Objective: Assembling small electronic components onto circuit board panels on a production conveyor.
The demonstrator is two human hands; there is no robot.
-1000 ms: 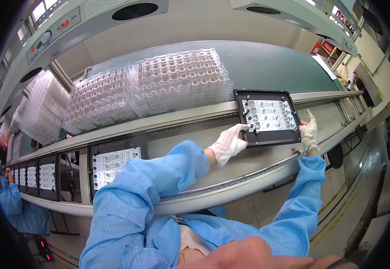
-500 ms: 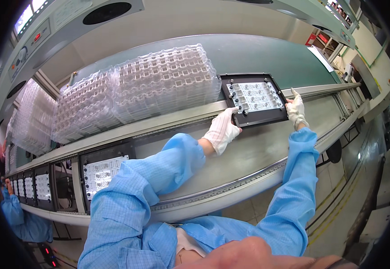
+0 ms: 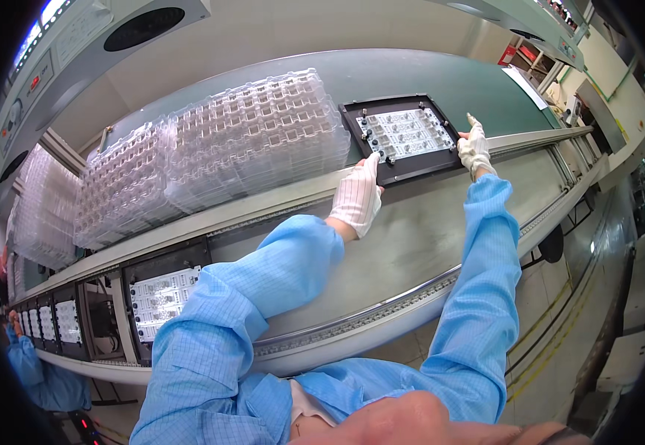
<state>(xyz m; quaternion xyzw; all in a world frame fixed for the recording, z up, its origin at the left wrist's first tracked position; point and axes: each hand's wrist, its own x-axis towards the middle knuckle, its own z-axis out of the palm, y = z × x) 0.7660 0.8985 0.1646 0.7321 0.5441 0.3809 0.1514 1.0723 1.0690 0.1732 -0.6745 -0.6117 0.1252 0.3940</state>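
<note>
A black rectangular fixture frame (image 3: 420, 170) carries white circuit boards (image 3: 409, 135) with small dark knobs around them. It lies at the far side of the metal conveyor, mostly over the green bench top. My left hand (image 3: 357, 199), in a white striped glove, grips the frame's near left corner, its thumb on top and its fingers hidden. At the right edge, my right hand (image 3: 475, 151), also gloved, holds the frame with one finger pointing outward. Both arms stretch forward in blue sleeves.
Tall stacks of clear plastic trays (image 3: 263, 133) stand left of the frame on the green bench (image 3: 278, 70). Another board fixture (image 3: 160, 297) sits on the conveyor (image 3: 404, 245) beside my left arm. A co-worker's blue sleeve (image 3: 29, 363) shows at far left, near several more fixtures.
The frame has moved away from me and slightly left, from the conveyor's far rail further onto the green bench. Both my hands have travelled with it, still holding its edges.
</note>
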